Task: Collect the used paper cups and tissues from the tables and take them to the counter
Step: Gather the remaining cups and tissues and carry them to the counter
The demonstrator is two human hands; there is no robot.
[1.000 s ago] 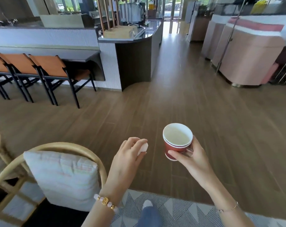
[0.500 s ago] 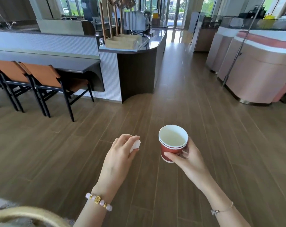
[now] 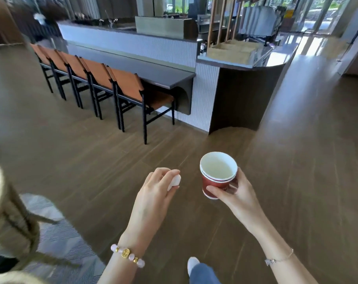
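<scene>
Wooden flooring (image 3: 297, 160) is spreading across the room beneath me, and over it I am carrying the task's two things. My right hand (image 3: 235, 196) is holding the cup (image 3: 217, 171) upright, with the thumb curling across the red wall and the fingers wrapping round the far side. A doubled white rim is showing, so it may be two cups nested, though I cannot tell for sure. Just left of it and not touching it, my left hand (image 3: 153, 198) is closing narrowly round the tissue (image 3: 175, 181). It is a small white wad peeking out between thumb and fingertips, and the back of the hand is facing up. A beaded bracelet (image 3: 126, 254) is sitting on the left wrist and a thin chain (image 3: 279, 259) on the right. Below the hands, a white shoe (image 3: 192, 264) and a jeans leg (image 3: 202, 276) are showing at the bottom edge.

Further out, the counter (image 3: 245, 95) is standing ahead and to the right, well apart from the cup, its grey top carrying wooden trays (image 3: 231, 50). A lower dark ledge (image 3: 137, 70) is running left from it, with a row of orange-backed chairs (image 3: 125, 87) on black frames lining up along it. At my left a patterned rug (image 3: 57, 234) is lying on the flooring, and a blurred rattan chair (image 3: 10, 214) is filling the lower left corner. Bright glass doors (image 3: 317, 15) are glowing behind the counter.
</scene>
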